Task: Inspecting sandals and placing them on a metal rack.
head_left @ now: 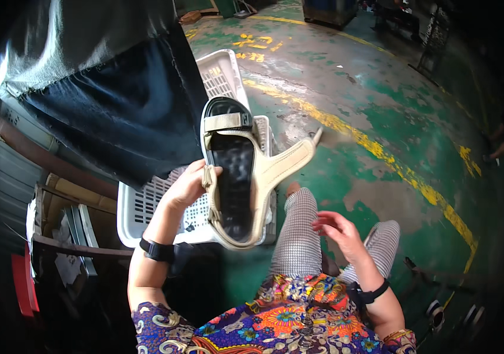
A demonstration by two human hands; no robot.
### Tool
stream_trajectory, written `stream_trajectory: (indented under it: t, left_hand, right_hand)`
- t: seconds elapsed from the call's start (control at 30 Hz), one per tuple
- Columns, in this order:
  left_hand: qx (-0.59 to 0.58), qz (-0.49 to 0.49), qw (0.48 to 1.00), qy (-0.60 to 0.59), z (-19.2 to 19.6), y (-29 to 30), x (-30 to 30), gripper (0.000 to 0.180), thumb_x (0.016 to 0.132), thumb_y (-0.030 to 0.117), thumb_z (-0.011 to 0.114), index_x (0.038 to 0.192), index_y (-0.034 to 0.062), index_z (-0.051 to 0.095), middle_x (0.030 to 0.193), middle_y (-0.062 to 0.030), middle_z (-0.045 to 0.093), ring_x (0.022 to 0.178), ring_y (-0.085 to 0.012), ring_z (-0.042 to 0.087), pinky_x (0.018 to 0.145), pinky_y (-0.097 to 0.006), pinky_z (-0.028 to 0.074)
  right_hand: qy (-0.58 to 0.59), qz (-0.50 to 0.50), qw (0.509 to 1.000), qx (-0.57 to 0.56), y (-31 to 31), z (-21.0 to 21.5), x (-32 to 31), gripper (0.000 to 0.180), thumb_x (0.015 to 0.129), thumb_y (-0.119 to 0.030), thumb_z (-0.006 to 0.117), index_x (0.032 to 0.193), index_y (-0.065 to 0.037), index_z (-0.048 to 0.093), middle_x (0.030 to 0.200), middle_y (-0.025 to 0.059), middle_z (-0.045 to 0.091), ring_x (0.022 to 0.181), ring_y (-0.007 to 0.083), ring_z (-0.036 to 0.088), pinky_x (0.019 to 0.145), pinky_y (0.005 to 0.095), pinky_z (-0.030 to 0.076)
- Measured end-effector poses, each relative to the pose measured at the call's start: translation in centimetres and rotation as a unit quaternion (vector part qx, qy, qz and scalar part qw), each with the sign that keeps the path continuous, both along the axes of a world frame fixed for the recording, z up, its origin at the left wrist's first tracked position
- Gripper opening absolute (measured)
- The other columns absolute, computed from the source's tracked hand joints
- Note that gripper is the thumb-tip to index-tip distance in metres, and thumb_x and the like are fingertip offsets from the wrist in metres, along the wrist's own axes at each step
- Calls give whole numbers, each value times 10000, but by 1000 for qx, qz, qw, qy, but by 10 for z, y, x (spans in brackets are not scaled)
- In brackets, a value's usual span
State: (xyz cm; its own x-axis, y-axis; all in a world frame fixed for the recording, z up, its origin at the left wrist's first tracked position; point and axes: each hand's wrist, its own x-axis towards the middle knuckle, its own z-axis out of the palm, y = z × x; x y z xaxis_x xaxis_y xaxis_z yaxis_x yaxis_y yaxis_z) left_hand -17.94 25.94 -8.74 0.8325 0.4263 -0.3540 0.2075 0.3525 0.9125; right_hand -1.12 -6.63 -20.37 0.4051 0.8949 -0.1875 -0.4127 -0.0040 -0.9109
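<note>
My left hand (188, 184) grips a sandal (234, 171) by its side, the thumb over the inner edge. The sandal is upright in view, toe pointing away, with a black footbed and beige straps. Its toe strap (226, 121) lies across the front, while the long ankle strap (287, 165) hangs loose out to the right. Above my right knee, my right hand (340, 233) is empty, its fingers apart and slightly curled. Behind the sandal stands a white plastic basket (136, 215), partly hidden by it and by my left arm.
Dark cloth (128, 106) drapes over the left side. A brown pipe (51, 156) and a shelf with flat boards (80, 227) stand at far left. Yellow lines (376, 156) cross the worn green floor (370, 88). Someone's limb shows dimly at the far right.
</note>
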Motion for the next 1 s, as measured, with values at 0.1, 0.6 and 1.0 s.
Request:
stream_trajectory:
  t: [0.1, 0.6, 1.0]
  left_hand:
    - [-44, 28, 997, -54, -26, -75, 17, 220, 841, 151, 618, 1024, 37, 572, 789, 32, 558, 693, -49, 536, 602, -213, 446]
    - [-338, -85, 912, -217, -172, -261, 62, 788, 760, 91, 590, 1444, 215, 220, 1271, -113, 494, 1191, -250, 476, 980, -407, 398]
    - [-162, -29, 985, -48, -185, -249, 79, 705, 830, 98, 661, 1416, 78, 269, 864, -23, 630, 690, -80, 580, 547, -206, 465]
  right_hand:
    - [79, 48, 993, 70, -14, 32, -19, 499, 883, -111, 550, 1346, -37, 379, 1212, 109, 532, 1105, 188, 521, 912, 318, 435]
    - [-264, -246, 919, -160, -179, -15, -47, 692, 724, -67, 701, 1327, 42, 379, 1277, 92, 507, 1166, 143, 475, 1001, 282, 342]
    - [19, -39, 948, -314, -181, -40, -36, 642, 800, -122, 672, 1338, 42, 362, 1284, 115, 482, 1046, 150, 546, 870, 300, 462]
